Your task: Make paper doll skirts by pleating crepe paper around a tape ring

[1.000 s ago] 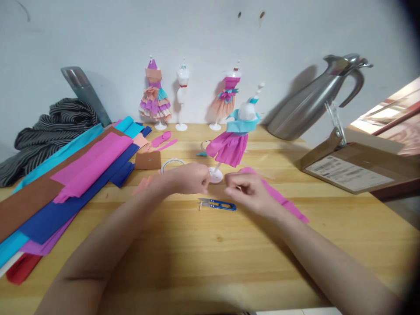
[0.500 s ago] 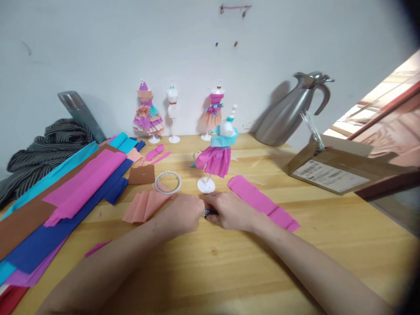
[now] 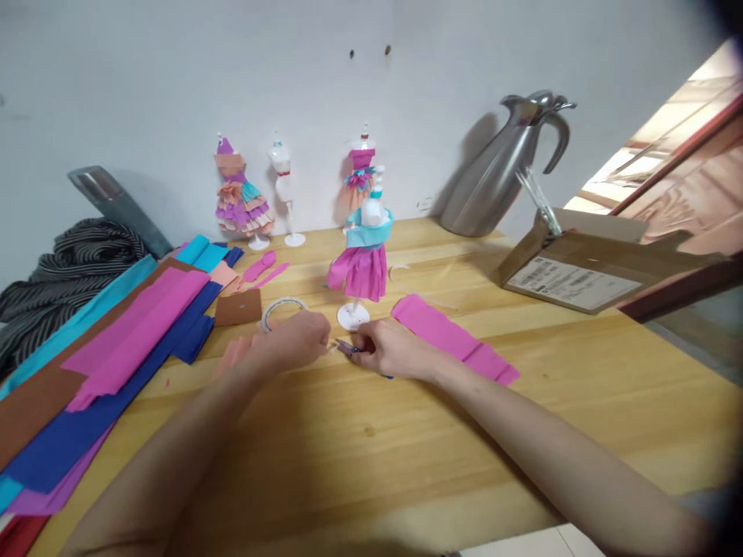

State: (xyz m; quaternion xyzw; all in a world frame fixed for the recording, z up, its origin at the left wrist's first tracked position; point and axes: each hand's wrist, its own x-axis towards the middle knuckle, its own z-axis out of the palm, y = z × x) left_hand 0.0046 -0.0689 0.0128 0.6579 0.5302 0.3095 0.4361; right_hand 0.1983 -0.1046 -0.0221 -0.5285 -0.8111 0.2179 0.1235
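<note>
My right hand (image 3: 390, 350) is closed around a pair of small scissors (image 3: 347, 347), whose metal blades point left; a bit of blue shows below the palm. My left hand (image 3: 303, 339) is closed just left of the blade tips, with a tiny pale scrap at its fingers that is too small to name. Beneath the left wrist lies peach crepe paper (image 3: 232, 352), partly covered by the forearm. A roll of tape (image 3: 268, 316) sits behind that hand. Just beyond both hands stands a small dress form (image 3: 357, 271) in a pink skirt and turquoise top band.
A pink paper strip (image 3: 456, 340) lies beyond the right forearm. Stacked coloured paper (image 3: 133, 325) covers the left side. Several dressed forms (image 3: 244, 193) stand along the wall. A steel jug (image 3: 493, 178) and an open cardboard box (image 3: 580, 271) stand at right.
My hands have drawn apart slightly, the left one moving left in front of the tape roll. The scissor blades now show between them. The whole view has shifted a little.
</note>
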